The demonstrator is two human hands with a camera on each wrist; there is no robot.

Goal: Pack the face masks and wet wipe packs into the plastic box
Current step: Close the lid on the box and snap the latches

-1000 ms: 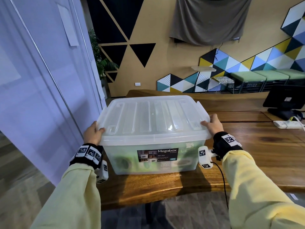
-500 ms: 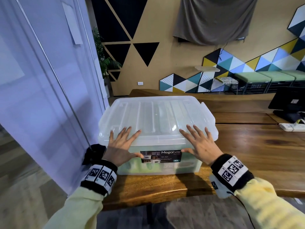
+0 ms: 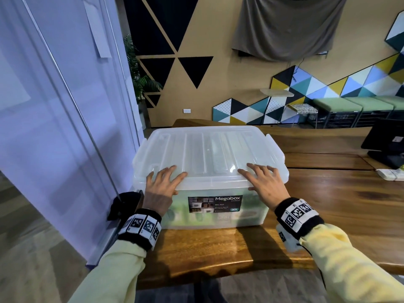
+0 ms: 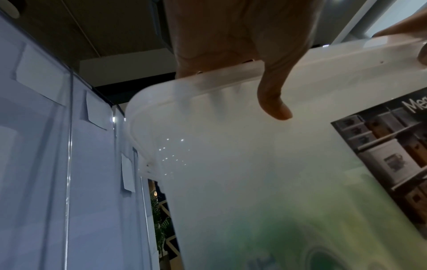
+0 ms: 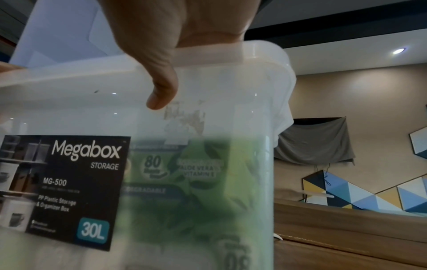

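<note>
Two hands are pressing down on the lid (image 3: 207,154) of the plastic box (image 3: 218,217), one at each front corner. Your left hand (image 3: 160,189) is lying flat with its fingers (image 3: 168,172) spread over the near left part of the lid, and its thumb (image 4: 275,98) is hanging over the front rim, touching the box wall just below your palm. Your right hand (image 3: 263,184) is mirroring it on the near right part, fingers (image 3: 253,169) splayed and straight, with its thumb (image 5: 163,89) hanging over the front rim onto the wall. Neither hand is curling around or pinching anything; both are resting wide and flat on the lid.

Between your two thumbs, on the front wall, a black Megabox label (image 3: 215,204) is showing. Directly beneath your right palm, behind the translucent wall, a green wet wipe pack (image 5: 184,182) is standing inside the box; a blurred green shape (image 4: 300,228) is also showing through the wall below your left thumb. Face masks cannot be made out through the plastic.

Under your wrists, the box is sitting on the wooden table (image 3: 338,204), near its front left corner. Well beyond your right hand, a dark monitor (image 3: 384,138) is standing on the table. Just outside your left hand, a frosted glass partition (image 3: 54,106) is standing.
</note>
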